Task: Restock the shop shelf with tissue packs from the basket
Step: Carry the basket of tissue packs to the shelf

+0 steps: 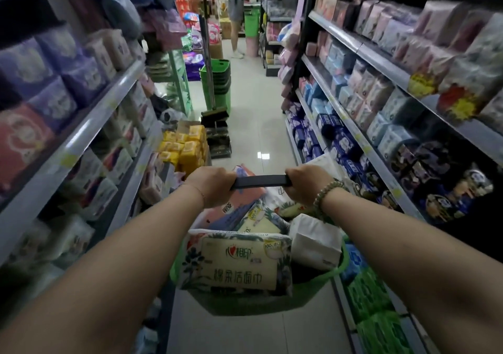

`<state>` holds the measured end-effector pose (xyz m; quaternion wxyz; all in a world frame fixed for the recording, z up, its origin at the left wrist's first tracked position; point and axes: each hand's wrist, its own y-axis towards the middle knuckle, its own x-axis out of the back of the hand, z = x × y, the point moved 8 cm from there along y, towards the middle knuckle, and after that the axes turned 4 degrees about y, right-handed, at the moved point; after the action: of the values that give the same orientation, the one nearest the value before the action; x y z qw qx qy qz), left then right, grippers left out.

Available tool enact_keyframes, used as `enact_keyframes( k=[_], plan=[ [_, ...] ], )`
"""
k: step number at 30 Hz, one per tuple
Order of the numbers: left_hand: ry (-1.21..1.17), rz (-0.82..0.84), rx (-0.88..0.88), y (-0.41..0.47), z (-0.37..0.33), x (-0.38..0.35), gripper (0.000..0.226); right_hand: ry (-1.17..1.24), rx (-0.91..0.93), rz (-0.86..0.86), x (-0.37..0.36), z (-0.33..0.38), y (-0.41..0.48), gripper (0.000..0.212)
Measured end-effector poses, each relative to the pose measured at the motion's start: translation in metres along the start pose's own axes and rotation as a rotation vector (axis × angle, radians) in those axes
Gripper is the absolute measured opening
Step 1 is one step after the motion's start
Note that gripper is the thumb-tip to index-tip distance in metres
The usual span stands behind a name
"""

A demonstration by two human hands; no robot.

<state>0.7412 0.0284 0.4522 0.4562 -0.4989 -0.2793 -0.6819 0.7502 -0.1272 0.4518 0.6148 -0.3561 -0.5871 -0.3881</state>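
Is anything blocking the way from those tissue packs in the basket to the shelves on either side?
Nothing visible does. The tissue packs lie uncovered in the green basket, and the grey metal shelves on both sides have open fronts. But the left hand and right hand both grip the black basket handle, so neither is free.

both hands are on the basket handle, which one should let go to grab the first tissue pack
Right, probably. The right hand and left hand both hold the black handle, but the plain white pack lies just under the right wrist, at the green basket's right edge.
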Motion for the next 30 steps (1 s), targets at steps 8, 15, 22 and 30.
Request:
enact_keyframes(
  k=[8,15,22,30],
  plan=[
    [0.04,-0.009,-0.028,0.147,0.069,-0.001,0.023,0.029,-0.058,-0.035,0.006,-0.075,0.134,0.024],
    [0.037,-0.007,-0.028,0.296,0.126,-0.016,0.024,0.011,-0.03,-0.053,0.004,-0.157,0.274,0.024],
    [0.006,-0.025,-0.015,0.445,0.183,-0.016,0.024,-0.034,-0.036,-0.092,0.026,-0.245,0.41,0.025],
    [-0.02,-0.046,-0.018,0.614,0.251,-0.027,0.02,-0.089,-0.064,-0.105,0.031,-0.334,0.567,0.025]
  ],
)
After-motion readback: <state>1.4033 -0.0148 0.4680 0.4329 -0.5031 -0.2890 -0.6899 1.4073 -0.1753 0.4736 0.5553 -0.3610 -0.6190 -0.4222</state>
